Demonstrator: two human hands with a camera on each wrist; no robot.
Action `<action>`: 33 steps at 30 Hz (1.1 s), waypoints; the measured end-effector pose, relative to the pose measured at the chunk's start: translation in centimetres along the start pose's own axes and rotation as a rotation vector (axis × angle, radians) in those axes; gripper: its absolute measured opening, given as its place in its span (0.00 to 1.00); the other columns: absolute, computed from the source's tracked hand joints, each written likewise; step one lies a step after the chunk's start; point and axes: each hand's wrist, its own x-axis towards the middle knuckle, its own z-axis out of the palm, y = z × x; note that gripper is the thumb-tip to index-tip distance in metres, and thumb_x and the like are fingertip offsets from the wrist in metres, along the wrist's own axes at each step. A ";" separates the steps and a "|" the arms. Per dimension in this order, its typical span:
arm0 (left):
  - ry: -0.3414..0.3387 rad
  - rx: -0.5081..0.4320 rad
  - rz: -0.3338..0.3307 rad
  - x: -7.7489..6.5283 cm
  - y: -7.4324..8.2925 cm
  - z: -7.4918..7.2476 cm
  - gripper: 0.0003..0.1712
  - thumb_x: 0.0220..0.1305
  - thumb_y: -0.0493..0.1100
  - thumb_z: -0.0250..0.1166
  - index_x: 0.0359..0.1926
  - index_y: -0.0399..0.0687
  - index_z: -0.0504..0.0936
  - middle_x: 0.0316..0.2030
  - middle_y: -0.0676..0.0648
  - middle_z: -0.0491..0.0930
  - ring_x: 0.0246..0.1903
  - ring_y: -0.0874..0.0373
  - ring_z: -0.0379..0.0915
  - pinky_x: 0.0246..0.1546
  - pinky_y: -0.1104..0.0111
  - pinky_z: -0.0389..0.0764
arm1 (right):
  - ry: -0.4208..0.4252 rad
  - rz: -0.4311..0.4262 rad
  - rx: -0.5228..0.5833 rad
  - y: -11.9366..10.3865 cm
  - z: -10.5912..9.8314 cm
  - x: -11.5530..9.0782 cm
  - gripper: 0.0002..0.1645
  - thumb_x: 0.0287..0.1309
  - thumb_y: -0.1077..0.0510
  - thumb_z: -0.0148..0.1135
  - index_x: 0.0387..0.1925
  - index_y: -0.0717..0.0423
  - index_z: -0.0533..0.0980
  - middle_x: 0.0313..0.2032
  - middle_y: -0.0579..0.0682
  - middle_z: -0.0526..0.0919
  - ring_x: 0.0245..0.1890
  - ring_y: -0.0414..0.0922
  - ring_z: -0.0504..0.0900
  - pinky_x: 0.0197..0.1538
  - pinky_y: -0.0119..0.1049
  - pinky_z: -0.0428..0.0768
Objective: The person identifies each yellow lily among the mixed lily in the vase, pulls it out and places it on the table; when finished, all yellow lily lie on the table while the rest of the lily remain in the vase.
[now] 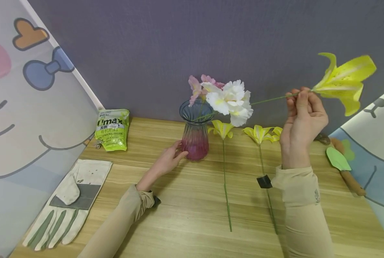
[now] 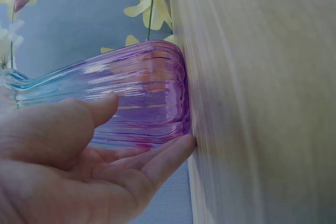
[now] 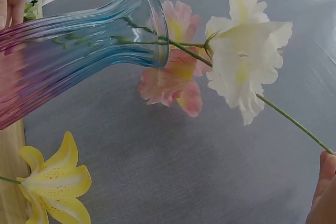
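Observation:
A ribbed glass vase (image 1: 195, 138), blue at the top and pink at the base, stands upright on the table with pink flowers (image 1: 195, 89) and white flowers (image 1: 230, 98) in its mouth. My left hand (image 1: 170, 157) holds its lower left side, thumb in front and fingers around the back, as the left wrist view shows (image 2: 94, 161). High on the right, my right hand (image 1: 304, 118) pinches the green stem of a yellow lily (image 1: 345, 82) just below the bloom. That stem slants down left, passing behind the white petals; its lower end is hard to make out.
More yellow lilies (image 1: 259, 134) lie on the table right of the vase, stems toward me. A green fertilizer bag (image 1: 112, 130) stands back left, with a work glove (image 1: 70, 200) in front. On the right lies a green trowel (image 1: 338, 159). A grey wall (image 1: 146, 64) rises behind.

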 end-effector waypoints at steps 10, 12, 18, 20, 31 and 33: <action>0.002 0.016 0.010 -0.1 0.0 0.0 0.33 0.83 0.40 0.60 0.75 0.22 0.62 0.67 0.23 0.73 0.65 0.32 0.75 0.68 0.49 0.79 | 0.006 0.004 -0.033 -0.2 -0.5 -0.2 0.10 0.65 0.76 0.65 0.43 0.84 0.77 0.30 0.69 0.83 0.26 0.56 0.86 0.28 0.33 0.88; 0.004 0.018 0.015 -0.1 0.0 0.0 0.33 0.83 0.40 0.60 0.75 0.21 0.62 0.67 0.23 0.73 0.65 0.32 0.76 0.67 0.49 0.79 | 0.013 0.002 -0.030 -0.2 -0.6 -0.1 0.09 0.65 0.75 0.67 0.40 0.83 0.77 0.30 0.69 0.83 0.25 0.55 0.86 0.28 0.33 0.88; 0.001 0.015 0.012 0.0 0.0 0.0 0.33 0.83 0.40 0.60 0.75 0.21 0.61 0.67 0.23 0.73 0.65 0.32 0.75 0.68 0.49 0.79 | 0.033 -0.020 -0.029 -0.2 -0.8 0.0 0.08 0.63 0.76 0.69 0.37 0.82 0.77 0.28 0.67 0.83 0.22 0.53 0.84 0.27 0.32 0.88; 0.000 0.013 0.012 -0.1 0.0 0.0 0.33 0.83 0.40 0.60 0.75 0.21 0.61 0.67 0.22 0.73 0.65 0.32 0.75 0.68 0.50 0.79 | 0.040 -0.027 -0.031 -0.3 -0.8 0.1 0.08 0.64 0.76 0.69 0.36 0.82 0.77 0.28 0.66 0.82 0.22 0.53 0.83 0.26 0.31 0.87; 0.000 0.015 0.007 -0.1 0.0 0.0 0.34 0.83 0.41 0.60 0.76 0.21 0.61 0.69 0.22 0.71 0.66 0.32 0.74 0.68 0.50 0.78 | 0.068 -0.073 -0.037 -0.4 -1.0 0.3 0.07 0.65 0.75 0.68 0.37 0.80 0.76 0.29 0.65 0.81 0.23 0.53 0.82 0.28 0.33 0.87; 0.003 0.018 0.011 -0.1 -0.1 0.0 0.34 0.83 0.41 0.60 0.75 0.20 0.61 0.68 0.22 0.71 0.66 0.32 0.75 0.68 0.50 0.79 | 0.046 -0.071 -0.034 -0.4 -0.9 0.3 0.08 0.66 0.75 0.67 0.38 0.80 0.76 0.30 0.67 0.82 0.25 0.54 0.83 0.30 0.34 0.89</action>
